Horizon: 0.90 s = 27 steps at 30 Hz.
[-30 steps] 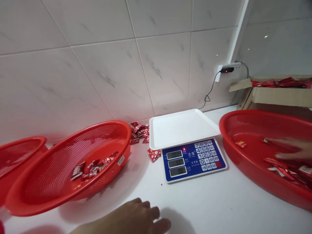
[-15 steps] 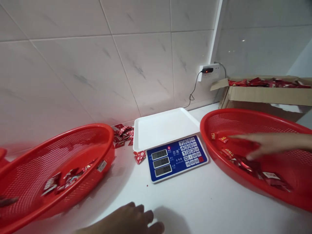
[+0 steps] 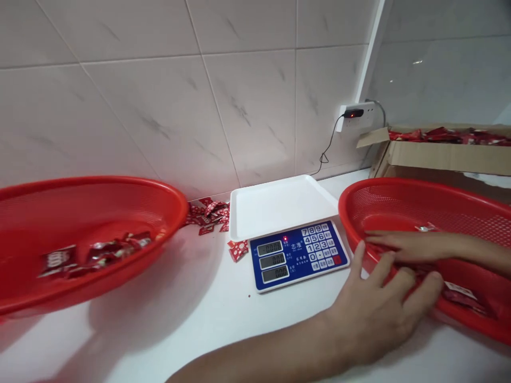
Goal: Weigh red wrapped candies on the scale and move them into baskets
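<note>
My left hand [image 3: 379, 308] reaches across to the right red mesh basket [image 3: 399, 199], its spread fingers laid over the near rim, holding nothing I can see. My right hand [image 3: 403, 246] lies inside that basket, fingers stretched flat over red sweet packets [image 3: 459, 292] on its bottom. A blue electronic scale [image 3: 297, 254] with a white weighing tray [image 3: 279, 205] stands just left of the basket; nothing lies on the tray.
A second red basket [image 3: 80, 191] with several packets sits at the left. Loose red packets [image 3: 207, 213] lie by the tiled wall and one [image 3: 237, 249] beside the scale. A cardboard box [image 3: 447, 157] of packets stands at back right, near a wall socket [image 3: 353, 114].
My left hand has swung from the near counter edge right onto the basket's rim. My right hand has drawn closer to the near side of the basket, over the packets. The view shifted.
</note>
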Available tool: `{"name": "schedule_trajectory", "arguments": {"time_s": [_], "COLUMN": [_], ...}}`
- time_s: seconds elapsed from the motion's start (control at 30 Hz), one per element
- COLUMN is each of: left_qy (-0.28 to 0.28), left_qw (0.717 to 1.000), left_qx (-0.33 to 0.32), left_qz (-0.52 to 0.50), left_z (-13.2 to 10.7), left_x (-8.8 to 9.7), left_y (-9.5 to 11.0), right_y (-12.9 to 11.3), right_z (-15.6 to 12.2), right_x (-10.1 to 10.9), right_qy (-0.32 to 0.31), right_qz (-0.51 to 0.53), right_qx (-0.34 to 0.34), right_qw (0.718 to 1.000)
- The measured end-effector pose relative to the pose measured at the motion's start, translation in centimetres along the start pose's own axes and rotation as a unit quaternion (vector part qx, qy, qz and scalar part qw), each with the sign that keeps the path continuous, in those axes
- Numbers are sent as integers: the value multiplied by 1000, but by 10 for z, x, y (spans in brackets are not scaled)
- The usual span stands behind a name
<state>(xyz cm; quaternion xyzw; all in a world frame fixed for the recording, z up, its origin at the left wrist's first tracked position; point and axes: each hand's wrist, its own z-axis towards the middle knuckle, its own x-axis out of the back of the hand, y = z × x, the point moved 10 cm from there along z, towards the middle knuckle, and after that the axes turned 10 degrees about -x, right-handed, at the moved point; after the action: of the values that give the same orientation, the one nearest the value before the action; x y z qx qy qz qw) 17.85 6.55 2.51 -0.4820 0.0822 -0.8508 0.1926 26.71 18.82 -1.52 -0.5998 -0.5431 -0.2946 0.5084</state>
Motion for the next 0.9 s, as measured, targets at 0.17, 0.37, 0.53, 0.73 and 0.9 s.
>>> {"name": "schedule_trajectory", "arguments": {"time_s": [0.17,0.37,0.53,0.73,0.9], "left_qy": [-29,18,12,24,55], "left_qw": [987,972,968,967,978], "left_qx": [-148,-231,-243,-243,-187], "left_qz": [-53,-49,-62,-77,-76], "left_z": [3,-20,-31,-25,-14], "left_x": [-12,10,6,19,33], "left_y": [10,35,37,40,37], "right_y": [73,109,77,34,19], "right_z": [-27,-65,-109,-96,-68], "right_x": [29,49,1,-2,-40], "right_qy": [26,210,107,81,11], "right_qz": [41,-13,38,-15,-33], "right_qx": [-146,-215,-193,-144,-61], "right_qw": [988,954,975,986,998]}}
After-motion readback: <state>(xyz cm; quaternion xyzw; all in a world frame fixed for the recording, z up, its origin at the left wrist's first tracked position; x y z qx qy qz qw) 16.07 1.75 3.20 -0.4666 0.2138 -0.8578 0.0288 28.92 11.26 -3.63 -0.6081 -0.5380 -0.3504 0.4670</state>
